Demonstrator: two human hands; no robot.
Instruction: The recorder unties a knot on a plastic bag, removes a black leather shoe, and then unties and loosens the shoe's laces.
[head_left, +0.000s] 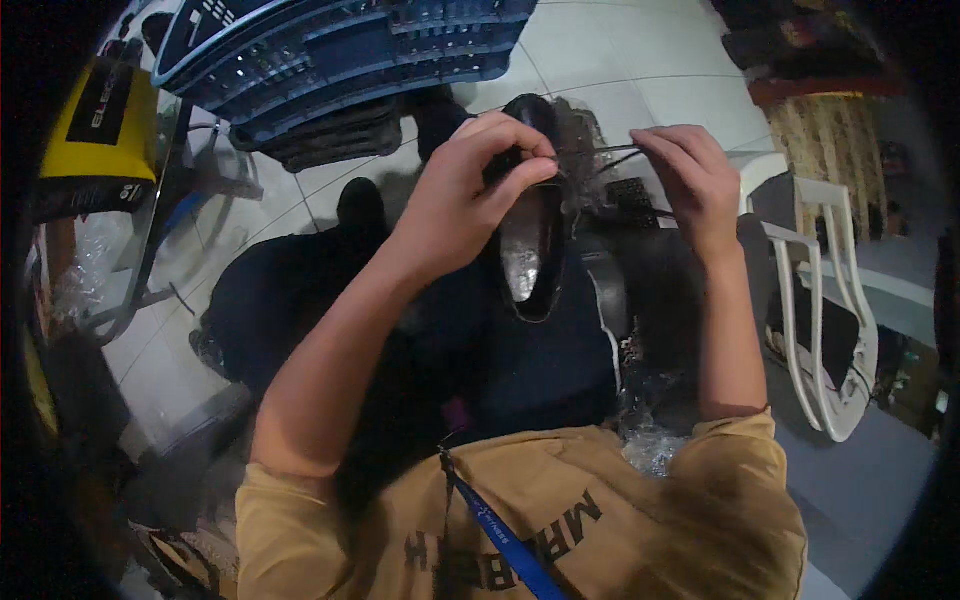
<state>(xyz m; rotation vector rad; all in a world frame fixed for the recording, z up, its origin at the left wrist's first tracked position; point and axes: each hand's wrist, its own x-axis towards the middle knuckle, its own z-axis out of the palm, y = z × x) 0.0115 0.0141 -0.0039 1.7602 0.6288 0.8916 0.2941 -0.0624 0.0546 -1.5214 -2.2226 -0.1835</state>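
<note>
A black shoe (545, 285) rests over my lap, its opening turned up and its heel end toward me; a shiny pale insole shows inside. My left hand (490, 190) is closed at the shoe's upper, thumb and forefinger pinched on a thin dark shoelace (600, 150). To the right, my right hand (695, 180) pinches the same lace, which runs nearly straight between both hands. A second dark strand hangs just below it. The left fingers partly cover the shoe's front, so the lace holes are hidden.
A blue plastic crate (340, 65) stands ahead to the left, above a dark ribbed object. A yellow and black package (100, 130) is at far left. On the right is a white plastic chair (850, 300). Clear plastic wrap (652, 448) lies by my right side.
</note>
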